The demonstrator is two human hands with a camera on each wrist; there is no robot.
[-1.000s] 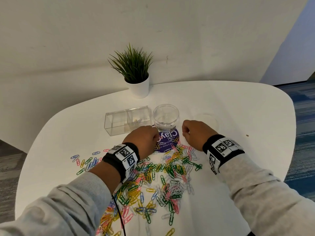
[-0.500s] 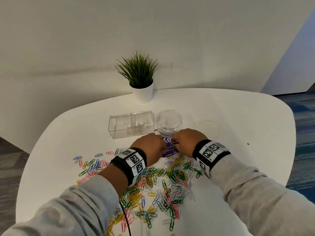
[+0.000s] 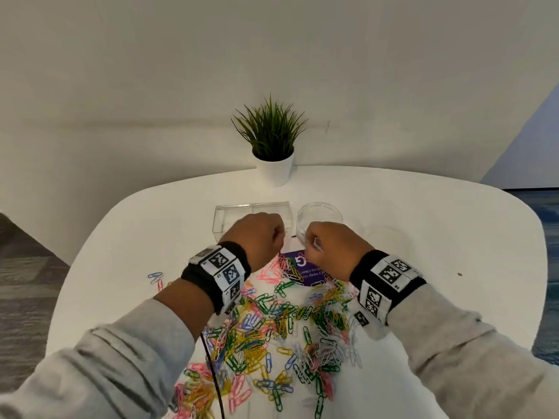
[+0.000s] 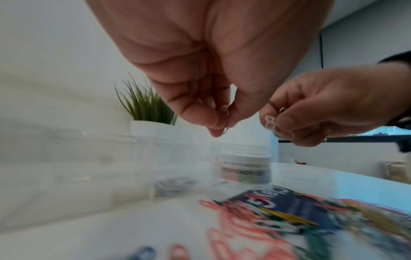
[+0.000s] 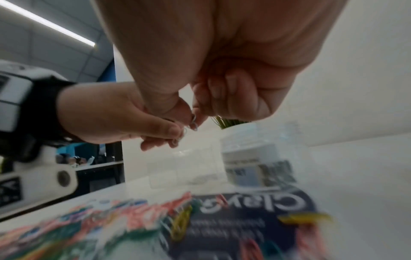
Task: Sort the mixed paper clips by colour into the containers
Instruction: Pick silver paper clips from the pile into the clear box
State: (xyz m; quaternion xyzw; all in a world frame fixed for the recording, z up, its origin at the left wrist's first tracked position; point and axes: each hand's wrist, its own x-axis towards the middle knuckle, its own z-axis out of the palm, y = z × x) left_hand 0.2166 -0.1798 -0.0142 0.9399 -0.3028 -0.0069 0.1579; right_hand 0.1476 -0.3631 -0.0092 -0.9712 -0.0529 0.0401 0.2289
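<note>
Paper clips (image 3: 266, 334) loose | left hand (image 3: 257, 237), right hand (image 3: 335, 246) each pinch silver clips

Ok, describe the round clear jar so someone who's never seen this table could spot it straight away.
Start at the potted plant at the far edge of the white table. Just in front of it stand two clear containers; the jar is the one on the right, beyond the right hand. It is round, while its neighbour, the box, is rectangular.

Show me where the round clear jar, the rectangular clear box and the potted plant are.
round clear jar (image 3: 320, 213): head view, on its far rim.
rectangular clear box (image 3: 230, 214): head view, on its left compartment.
potted plant (image 3: 274, 169): head view, on its white pot.
</note>
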